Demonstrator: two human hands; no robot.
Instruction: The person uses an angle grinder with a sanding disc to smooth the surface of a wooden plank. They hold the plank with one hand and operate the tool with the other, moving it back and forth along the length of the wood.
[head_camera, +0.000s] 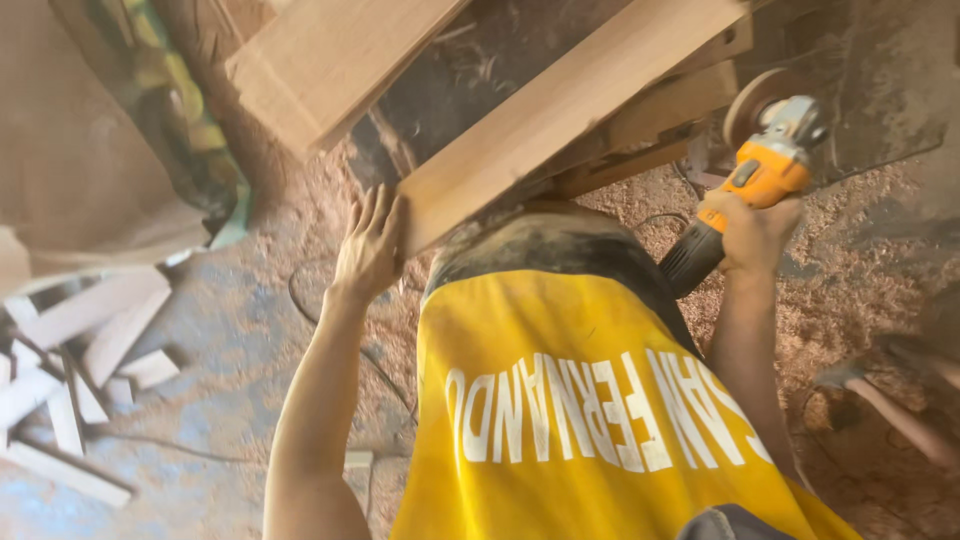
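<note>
My left hand (368, 250) lies flat and open against the end of the long wooden plank (560, 110) at centre frame. My right hand (752, 232) grips the orange angle grinder (755, 175) at upper right (disc near the plank's far side, contact unclear). Sawdust (850, 260) covers the floor; how much sanding remains, I cannot tell.

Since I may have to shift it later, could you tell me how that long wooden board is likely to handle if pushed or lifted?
The wooden board looks thick and straight, so probably stiff rather than floppy. Its length suggests it is fairly heavy and could swing or tip if lifted by one end. The left hand presses flat on its end, and the sawdust around may leave its surface somewhat dusty and slippery.
</note>
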